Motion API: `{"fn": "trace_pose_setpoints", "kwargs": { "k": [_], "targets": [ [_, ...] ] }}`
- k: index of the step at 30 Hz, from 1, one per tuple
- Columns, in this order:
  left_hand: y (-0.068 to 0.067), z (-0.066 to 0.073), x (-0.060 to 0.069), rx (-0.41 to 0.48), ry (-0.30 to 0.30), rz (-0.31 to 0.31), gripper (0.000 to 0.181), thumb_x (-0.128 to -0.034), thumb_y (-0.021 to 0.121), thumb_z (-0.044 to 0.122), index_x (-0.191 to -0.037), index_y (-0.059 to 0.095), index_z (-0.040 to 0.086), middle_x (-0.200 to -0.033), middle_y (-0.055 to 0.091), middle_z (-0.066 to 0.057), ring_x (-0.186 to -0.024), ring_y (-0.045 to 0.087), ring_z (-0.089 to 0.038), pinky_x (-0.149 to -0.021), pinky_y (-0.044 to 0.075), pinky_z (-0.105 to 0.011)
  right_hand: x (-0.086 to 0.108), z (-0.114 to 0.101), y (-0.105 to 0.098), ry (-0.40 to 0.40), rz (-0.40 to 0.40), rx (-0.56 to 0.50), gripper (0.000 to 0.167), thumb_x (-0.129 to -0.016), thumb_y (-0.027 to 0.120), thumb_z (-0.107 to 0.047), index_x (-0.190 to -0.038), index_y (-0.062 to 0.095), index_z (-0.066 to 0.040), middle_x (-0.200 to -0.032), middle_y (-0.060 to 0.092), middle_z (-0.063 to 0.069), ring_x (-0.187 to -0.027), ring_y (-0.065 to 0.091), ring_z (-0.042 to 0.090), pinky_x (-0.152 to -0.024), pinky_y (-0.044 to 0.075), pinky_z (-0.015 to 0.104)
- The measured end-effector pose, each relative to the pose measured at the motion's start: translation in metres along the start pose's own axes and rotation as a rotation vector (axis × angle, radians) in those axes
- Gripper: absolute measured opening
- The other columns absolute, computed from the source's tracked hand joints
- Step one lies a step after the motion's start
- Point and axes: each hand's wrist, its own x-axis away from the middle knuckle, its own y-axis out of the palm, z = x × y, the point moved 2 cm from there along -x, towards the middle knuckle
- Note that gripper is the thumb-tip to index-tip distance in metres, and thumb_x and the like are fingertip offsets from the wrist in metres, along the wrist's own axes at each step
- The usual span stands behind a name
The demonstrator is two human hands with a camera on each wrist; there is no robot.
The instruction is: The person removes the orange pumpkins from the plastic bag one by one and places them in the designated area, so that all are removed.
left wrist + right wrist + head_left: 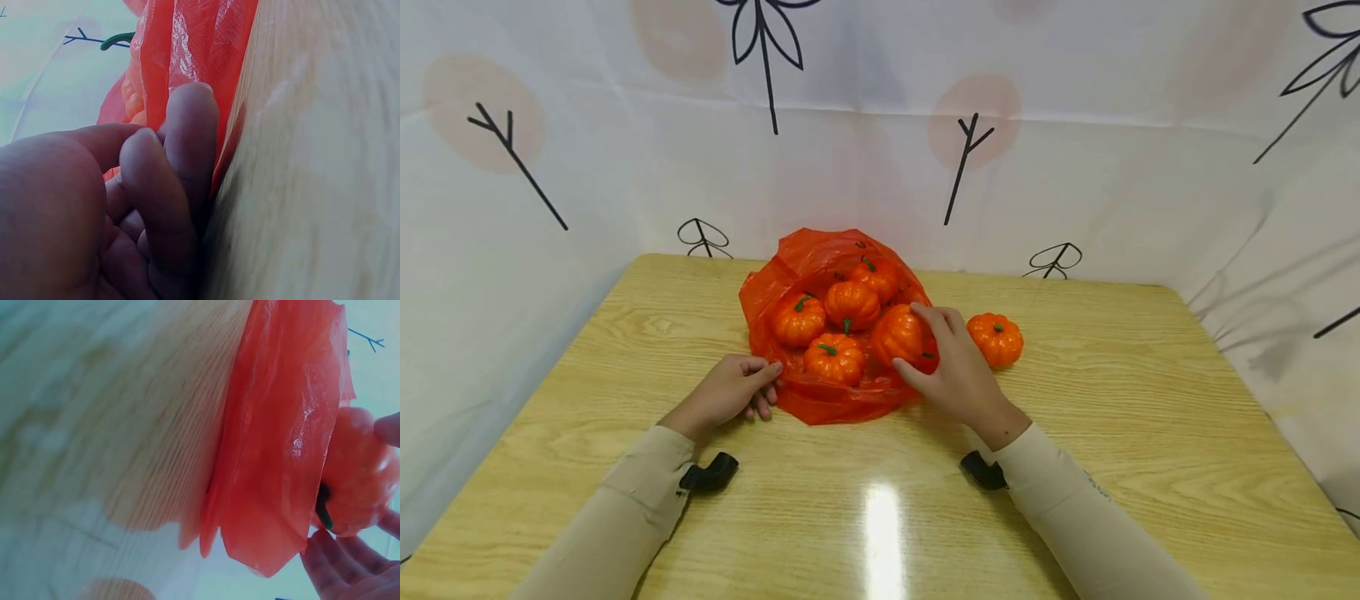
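Note:
A red plastic bag lies spread on the table with its mouth facing up. Several small orange pumpkins with green stems sit inside, among them a front pumpkin and a left pumpkin. My left hand pinches the bag's near left rim between thumb and fingers. At the bag's right side, my right hand grips another pumpkin with thumb and fingers around it; in the right wrist view this pumpkin shows above the bag's rim, its stem pointing toward the bag.
One more pumpkin stands on the wooden table, just right of my right hand. Behind the table hangs a white patterned cloth. Black curved pieces show beside both wrists.

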Motion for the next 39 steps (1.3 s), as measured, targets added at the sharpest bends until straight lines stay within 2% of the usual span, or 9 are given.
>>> {"fn": "trace_pose_setpoints", "kwargs": {
  "k": [15,20,24,27,30,39],
  "targets": [
    [0.0012,-0.0009,-0.0001,0.019,-0.005,0.001,0.044,-0.1039,0.053,0.04,-0.087,0.065,0.001,-0.076,0.065,-0.005,-0.059,0.066,-0.016,-0.05,0.051,-0.025,0.0001,0.0004,-0.0007,-0.022,0.049,-0.039,0.078,-0.085,0.077,-0.02,-0.153,0.04,-0.019,-0.139,0.037,0.017,-0.123,0.049,0.037,-0.1,0.052,0.051],
    [0.0011,0.0007,0.0,0.025,-0.003,0.001,0.044,-0.1043,0.053,0.039,-0.087,0.064,0.001,-0.076,0.065,-0.005,-0.058,0.066,-0.016,-0.05,0.051,-0.025,-0.001,0.0004,-0.0011,-0.021,0.059,-0.041,0.076,-0.084,0.079,-0.02,-0.15,0.041,-0.018,-0.138,0.037,0.016,-0.12,0.05,0.035,-0.1,0.052,0.052],
    [0.0015,0.0017,0.0004,0.018,-0.006,0.004,0.043,-0.1044,0.053,0.039,-0.088,0.064,0.001,-0.075,0.065,-0.005,-0.058,0.066,-0.015,-0.05,0.051,-0.025,-0.0007,-0.0002,-0.0011,-0.012,0.058,-0.045,0.075,-0.084,0.08,-0.024,-0.148,0.04,-0.014,-0.147,0.035,0.013,-0.126,0.051,0.036,-0.104,0.05,0.052],
    [0.0014,0.0014,0.0002,0.019,-0.007,0.005,0.043,-0.1043,0.053,0.039,-0.088,0.065,0.001,-0.076,0.065,-0.004,-0.059,0.066,-0.015,-0.05,0.051,-0.025,-0.0004,-0.0012,-0.0006,-0.007,0.033,-0.036,0.077,-0.085,0.08,-0.028,-0.148,0.038,-0.011,-0.152,0.037,0.012,-0.133,0.049,0.035,-0.107,0.047,0.053],
    [0.0008,0.001,0.0,0.019,-0.007,0.005,0.044,-0.1042,0.053,0.04,-0.089,0.065,0.001,-0.076,0.065,-0.005,-0.059,0.066,-0.016,-0.051,0.051,-0.025,-0.0006,-0.0017,0.0002,-0.004,0.003,-0.026,0.078,-0.086,0.079,-0.031,-0.147,0.036,-0.009,-0.149,0.042,0.013,-0.134,0.048,0.032,-0.109,0.045,0.053],
    [0.001,0.0007,0.0004,0.013,-0.006,0.004,0.043,-0.1047,0.052,0.039,-0.088,0.065,0.001,-0.077,0.065,-0.005,-0.06,0.067,-0.016,-0.051,0.052,-0.025,0.0005,-0.0002,0.0023,-0.022,0.007,-0.019,0.072,-0.089,0.075,-0.032,-0.151,0.039,-0.021,-0.144,0.041,0.014,-0.126,0.054,0.036,-0.103,0.05,0.054]
  ]
}}
